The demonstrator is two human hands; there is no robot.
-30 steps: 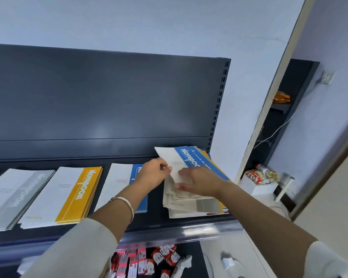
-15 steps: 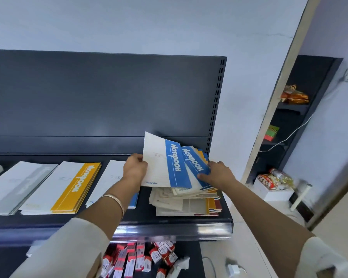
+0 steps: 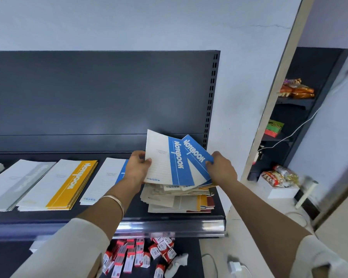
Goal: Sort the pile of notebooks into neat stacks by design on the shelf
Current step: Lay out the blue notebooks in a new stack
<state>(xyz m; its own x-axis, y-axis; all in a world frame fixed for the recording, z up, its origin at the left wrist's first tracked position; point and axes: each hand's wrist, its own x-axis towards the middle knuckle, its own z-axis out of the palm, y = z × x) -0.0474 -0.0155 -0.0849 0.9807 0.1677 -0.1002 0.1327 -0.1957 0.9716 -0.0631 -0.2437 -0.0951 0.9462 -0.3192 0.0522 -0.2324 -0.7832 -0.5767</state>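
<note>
My left hand [image 3: 138,169] grips the left edge of a white and blue notebook [image 3: 165,159], tilted up above the mixed pile of notebooks [image 3: 177,199] at the shelf's right end. A second blue notebook [image 3: 197,155] fans out behind it, and my right hand [image 3: 222,169] pinches its right edge. On the dark shelf [image 3: 169,219] lie sorted stacks: a blue stack [image 3: 107,179] just left of my left wrist, a yellow stack [image 3: 62,183], and a grey stack [image 3: 18,181].
A dark slotted back panel [image 3: 100,91] rises behind the shelf. Below the shelf edge lie several red and white packets [image 3: 137,255]. To the right stand a white counter with a box [image 3: 277,189], snack packs, a charger and cable, and a side shelf with snacks [image 3: 295,91].
Both hands lifted the two blue notebooks off the pile, from flat a second ago to tilted up and fanned apart now. The view also tipped upward.
</note>
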